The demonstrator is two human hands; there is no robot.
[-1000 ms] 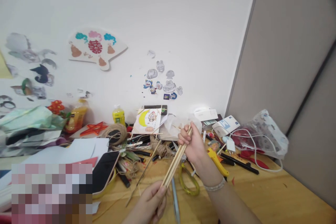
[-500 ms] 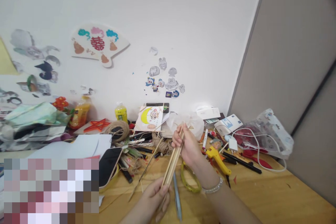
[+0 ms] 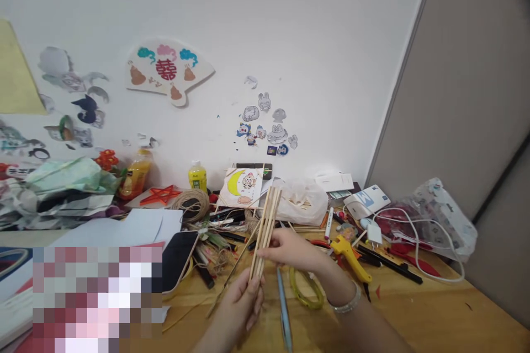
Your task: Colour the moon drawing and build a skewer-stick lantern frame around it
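A small bundle of thin wooden sticks point(image 3: 269, 212) stands nearly upright in front of me, leaning slightly right, its upper ends fanned a little. My left hand point(image 3: 242, 300) is closed around the lower ends, thumb on the near side. Partway up the bundle, my right hand point(image 3: 292, 248) pinches the sticks from the right; some of its fingertips are hidden behind them. Below the right hand, a blue-grey pen point(image 3: 284, 309) and a roll of yellow tape point(image 3: 306, 289) lie on the wooden table point(image 3: 414, 314).
A yellow glue gun point(image 3: 351, 259) and black pens are to the right, near a charger with a white cable point(image 3: 416, 248). On the left lie a phone point(image 3: 181, 259), papers point(image 3: 136, 223) and a twine coil point(image 3: 191, 204). A moon picture point(image 3: 240, 187) leans at the back.
My right hand has slid down from the top of the sticks to their middle, uncovering the upper ends. The bundle is more upright, and the view has shifted slightly left.
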